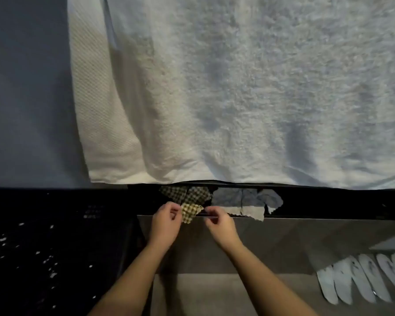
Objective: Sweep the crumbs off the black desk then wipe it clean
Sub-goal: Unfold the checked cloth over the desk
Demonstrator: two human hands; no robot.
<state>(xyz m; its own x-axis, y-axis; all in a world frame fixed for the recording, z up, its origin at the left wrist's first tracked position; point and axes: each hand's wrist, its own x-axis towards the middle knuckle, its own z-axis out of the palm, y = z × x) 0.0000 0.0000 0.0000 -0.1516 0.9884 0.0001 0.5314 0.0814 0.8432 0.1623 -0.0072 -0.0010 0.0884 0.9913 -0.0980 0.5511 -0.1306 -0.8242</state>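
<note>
The black desk point(32, 247) fills the lower left, dotted with several pale crumbs point(4, 239). A yellow-and-dark checked cloth point(189, 213) hangs over a thin rail at the centre. My left hand point(165, 224) pinches the cloth's left edge between thumb and fingers. My right hand point(219, 224) sits just right of the cloth with its fingertips curled together at the rail; whether it touches the cloth is unclear.
A grey cloth point(246, 201) hangs on the same rail to the right. A large white towel point(237, 87) hangs above. Below the rail is a grey tiled floor point(283, 242), with several pale slippers point(363, 279) lined up at the lower right.
</note>
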